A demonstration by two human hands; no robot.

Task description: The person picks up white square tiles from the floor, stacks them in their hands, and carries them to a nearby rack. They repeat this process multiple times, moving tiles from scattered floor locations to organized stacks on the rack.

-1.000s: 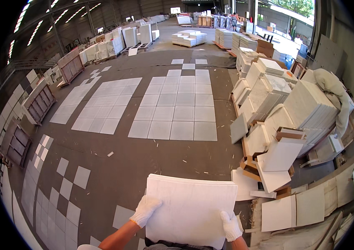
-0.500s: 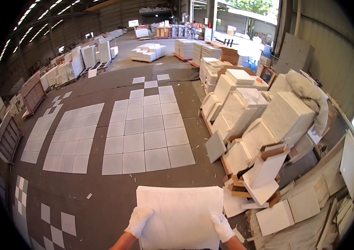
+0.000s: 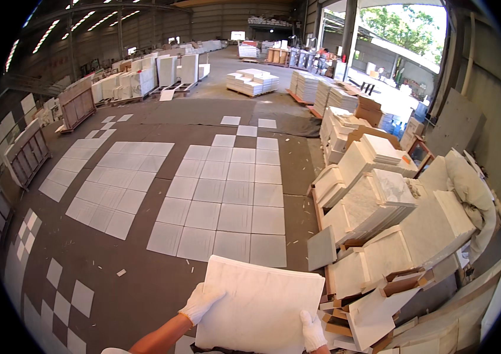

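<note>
A short stack of square white stone tiles point(image 3: 256, 307) is held in front of me at the bottom of the view, its top edge tilted down toward the right. My left hand point(image 3: 204, 302), in a white knitted glove, grips the left edge with the thumb lying over the front face. At the right edge my right hand point(image 3: 312, 330), gloved alike, clasps the stack with its thumb up. The fingers behind the tiles are hidden. Past the stack, a block of pale tiles point(image 3: 221, 192) lies in rows on the dark floor.
More laid tiles point(image 3: 112, 186) spread leftward, with a checkered group point(image 3: 61, 308) at the lower left. Stacked stone slabs point(image 3: 368, 206) and torn cardboard point(image 3: 404, 282) line the right side. Wooden crates point(image 3: 28, 152) stand at the left. Tile pallets point(image 3: 252, 82) sit farther back.
My view has swung left, so the floor tiles and slabs sit farther right. The held tile stack has tilted, its right side lower, and both hands keep hold of it.
</note>
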